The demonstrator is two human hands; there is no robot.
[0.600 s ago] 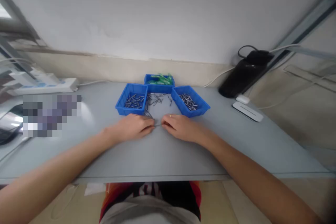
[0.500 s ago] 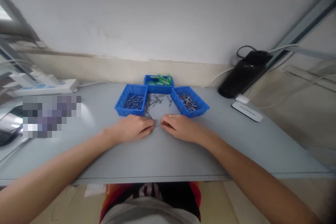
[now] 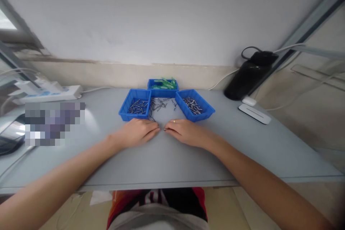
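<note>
My left hand [image 3: 141, 132] is closed in a pinch just in front of the left blue bin [image 3: 124, 113]; whatever its fingertips hold is hidden. Close by on the right, my right hand [image 3: 185, 132] pinches a small metal piece [image 3: 164, 129], whose end shows at the fingertips. Short metal pieces fill part of the left bin and lie in the right blue bin [image 3: 207, 112]. Loose metal pieces [image 3: 161, 104] are scattered on the table between the bins. Behind them, a third blue bin [image 3: 163, 93] holds green pieces [image 3: 165, 83].
A black bottle [image 3: 248, 75] and a flat white device [image 3: 254, 114] are at the right of the grey table [image 3: 161, 165]. On the left are a white power strip [image 3: 54, 95], a blurred-out object [image 3: 54, 122] and a dark shiny object [image 3: 12, 134]. A wall stands behind.
The thin piece that spanned the gap between both hands no longer does; a short metal end now shows only at my right fingertips. The view has shifted slightly.
</note>
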